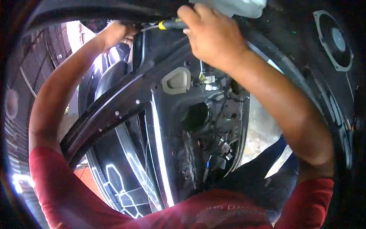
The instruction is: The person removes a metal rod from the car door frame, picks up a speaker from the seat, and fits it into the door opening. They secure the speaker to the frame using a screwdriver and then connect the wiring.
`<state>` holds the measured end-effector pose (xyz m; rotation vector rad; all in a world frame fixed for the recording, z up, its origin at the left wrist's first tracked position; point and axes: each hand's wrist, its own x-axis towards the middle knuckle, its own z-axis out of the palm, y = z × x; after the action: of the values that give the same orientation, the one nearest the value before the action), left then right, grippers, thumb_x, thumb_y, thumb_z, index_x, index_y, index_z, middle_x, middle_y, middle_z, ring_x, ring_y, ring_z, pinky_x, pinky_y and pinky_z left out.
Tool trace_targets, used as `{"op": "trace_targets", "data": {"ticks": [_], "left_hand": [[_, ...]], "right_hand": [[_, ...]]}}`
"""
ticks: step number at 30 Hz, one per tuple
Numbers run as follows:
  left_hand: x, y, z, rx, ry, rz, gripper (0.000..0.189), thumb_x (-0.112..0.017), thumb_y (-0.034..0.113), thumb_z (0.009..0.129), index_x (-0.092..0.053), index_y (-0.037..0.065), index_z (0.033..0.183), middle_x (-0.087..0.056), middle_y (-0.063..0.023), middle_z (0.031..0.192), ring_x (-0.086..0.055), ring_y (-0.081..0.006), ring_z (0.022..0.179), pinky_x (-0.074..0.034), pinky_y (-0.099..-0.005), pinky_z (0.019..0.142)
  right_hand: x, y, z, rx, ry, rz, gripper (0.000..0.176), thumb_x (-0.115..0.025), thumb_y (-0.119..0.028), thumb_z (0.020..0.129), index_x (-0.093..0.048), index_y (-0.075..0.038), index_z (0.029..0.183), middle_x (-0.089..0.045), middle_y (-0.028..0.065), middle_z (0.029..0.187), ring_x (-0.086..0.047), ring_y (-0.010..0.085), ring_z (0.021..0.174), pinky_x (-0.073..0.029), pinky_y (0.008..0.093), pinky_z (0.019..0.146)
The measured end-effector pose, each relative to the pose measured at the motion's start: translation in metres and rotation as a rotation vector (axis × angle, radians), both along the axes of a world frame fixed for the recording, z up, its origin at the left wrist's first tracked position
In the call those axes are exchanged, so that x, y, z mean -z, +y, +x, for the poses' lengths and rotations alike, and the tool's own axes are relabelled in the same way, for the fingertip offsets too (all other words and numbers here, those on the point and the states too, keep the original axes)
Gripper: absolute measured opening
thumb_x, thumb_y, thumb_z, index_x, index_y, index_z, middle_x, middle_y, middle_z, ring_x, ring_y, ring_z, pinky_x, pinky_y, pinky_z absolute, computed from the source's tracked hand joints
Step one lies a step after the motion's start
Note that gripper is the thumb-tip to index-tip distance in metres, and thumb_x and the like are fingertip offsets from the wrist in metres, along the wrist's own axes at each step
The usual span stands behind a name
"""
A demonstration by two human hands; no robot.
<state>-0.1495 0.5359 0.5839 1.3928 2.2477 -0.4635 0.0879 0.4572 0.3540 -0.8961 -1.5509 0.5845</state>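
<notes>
You have two bare hands in view, both raised to the top of the dark door frame [129, 89], and one screwdriver [164, 25] between them. Your right hand [215, 36] holds it, the fingers clamped around its black-and-yellow handle. The single metal shaft points toward your left hand [116, 34], and its tip lies right beside those fingers. Your left hand is at the upper edge of the frame; its fingers are bent, but you cannot tell from this view whether they pinch anything.

Below your hands, the bare inner door [175, 126] carries one beige-gray cup-shaped piece [177, 81]. To its right sit two small pale connectors [209, 79], one just above the other, among dark wires [219, 100] too tangled to count. Lower down you have at least two more light-colored fittings [226, 147] and one narrow blue piece [208, 162]. Three round light studs [138, 102] line the slanted frame, the lowest one fainter.

At the upper right is one round speaker [337, 40] in a gray mount, and near your right hand, at the top, one pale translucent piece [249, 8]. Your two red sleeves [57, 179] show at the lower left and lower right.
</notes>
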Motion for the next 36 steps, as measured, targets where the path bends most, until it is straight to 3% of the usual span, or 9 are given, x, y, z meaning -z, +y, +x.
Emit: {"op": "trace_targets", "data": {"ticks": [8, 13, 19, 21, 25, 27, 28, 32, 36], "left_hand": [[0.002, -0.010, 0.014, -0.003, 0.015, 0.000, 0.040, -0.065, 0.012, 0.099, -0.062, -0.003, 0.136, -0.069, -0.0140, 0.119, -0.070, -0.0259, 0.102, -0.061, -0.0409, 0.088], [0.000, -0.011, 0.022, -0.010, 0.054, -0.019, 0.038, -0.064, 0.012, 0.099, -0.063, -0.003, 0.135, -0.070, -0.0132, 0.117, -0.070, -0.0260, 0.102, -0.061, -0.0408, 0.088], [0.000, -0.009, 0.007, 0.010, -0.009, 0.027, 0.045, -0.066, 0.017, 0.099, -0.063, -0.005, 0.138, -0.070, -0.0171, 0.118, -0.071, -0.0271, 0.104, -0.060, -0.0405, 0.094], [0.001, -0.005, 0.001, 0.007, -0.005, 0.014, 0.045, -0.066, 0.017, 0.098, -0.064, -0.005, 0.138, -0.071, -0.0177, 0.120, -0.071, -0.0274, 0.105, -0.060, -0.0405, 0.096], [0.001, -0.011, 0.022, 0.066, 0.042, 0.014, 0.043, -0.067, 0.015, 0.099, -0.064, -0.005, 0.136, -0.071, -0.0174, 0.122, -0.071, -0.0272, 0.104, -0.060, -0.0394, 0.094], [-0.002, -0.011, 0.020, 0.010, 0.075, -0.008, 0.041, -0.066, 0.015, 0.099, -0.065, -0.003, 0.136, -0.070, -0.0169, 0.125, -0.071, -0.0274, 0.105, -0.060, -0.0403, 0.094], [-0.002, -0.011, 0.018, 0.010, 0.071, -0.015, 0.041, -0.067, 0.016, 0.099, -0.065, -0.004, 0.136, -0.071, -0.0163, 0.124, -0.072, -0.0276, 0.104, -0.060, -0.0408, 0.094], [0.002, -0.012, 0.021, 0.048, 0.043, 0.002, 0.040, -0.066, 0.016, 0.099, -0.065, -0.004, 0.134, -0.071, -0.0160, 0.123, -0.072, -0.0270, 0.104, -0.061, -0.0408, 0.093], [0.000, -0.009, -0.002, 0.015, -0.001, 0.002, 0.036, -0.065, 0.014, 0.099, -0.067, -0.004, 0.131, -0.071, -0.0140, 0.113, -0.071, -0.0244, 0.099, -0.061, -0.0401, 0.091]], "right_hand": [[-0.019, 0.027, 0.013, -0.872, 0.582, -1.177, 0.051, -0.072, -0.042, 0.096, -0.068, 0.007, 0.108, -0.076, 0.0156, 0.085, -0.074, 0.0318, 0.083, -0.055, 0.0466, 0.078], [0.004, 0.011, 0.003, -0.016, -0.086, 0.097, 0.039, -0.066, -0.036, 0.102, -0.061, -0.003, 0.122, -0.061, 0.0140, 0.084, -0.069, 0.0392, 0.091, -0.058, 0.0460, 0.075], [0.017, 0.010, -0.016, 0.017, 0.016, 0.361, 0.022, -0.069, -0.029, 0.093, -0.064, -0.016, 0.109, -0.061, 0.0132, 0.097, -0.069, 0.0332, 0.091, -0.060, 0.0485, 0.071], [0.009, 0.015, -0.017, 0.016, 0.059, 0.218, 0.021, -0.066, -0.034, 0.098, -0.063, -0.013, 0.101, -0.061, 0.0122, 0.089, -0.068, 0.0289, 0.085, -0.058, 0.0425, 0.063], [-0.005, 0.025, -0.002, -0.854, 0.759, -1.188, 0.038, -0.060, -0.041, 0.105, -0.063, -0.004, 0.095, -0.059, 0.0133, 0.073, -0.070, 0.0365, 0.080, -0.056, 0.0477, 0.074], [-0.001, 0.017, -0.011, -0.491, 0.275, -0.603, 0.032, -0.062, -0.039, 0.105, -0.069, -0.007, 0.103, -0.059, 0.0054, 0.074, -0.056, 0.0183, 0.062, -0.048, 0.0363, 0.060], [0.006, 0.016, -0.012, -0.329, 0.204, -0.275, 0.036, -0.064, -0.039, 0.101, -0.068, -0.004, 0.109, -0.067, 0.0177, 0.085, -0.072, 0.0375, 0.091, -0.058, 0.0504, 0.082], [0.022, 0.012, -0.009, 0.059, -0.034, 0.288, 0.035, -0.068, -0.036, 0.098, -0.070, -0.003, 0.110, -0.074, 0.0261, 0.109, -0.072, 0.0412, 0.103, -0.057, 0.0528, 0.090], [-0.002, 0.010, -0.001, 0.024, -0.036, 0.260, 0.027, -0.075, -0.028, 0.093, -0.068, -0.007, 0.109, -0.069, 0.0239, 0.122, -0.064, 0.0426, 0.120, -0.056, 0.0452, 0.091]]}}
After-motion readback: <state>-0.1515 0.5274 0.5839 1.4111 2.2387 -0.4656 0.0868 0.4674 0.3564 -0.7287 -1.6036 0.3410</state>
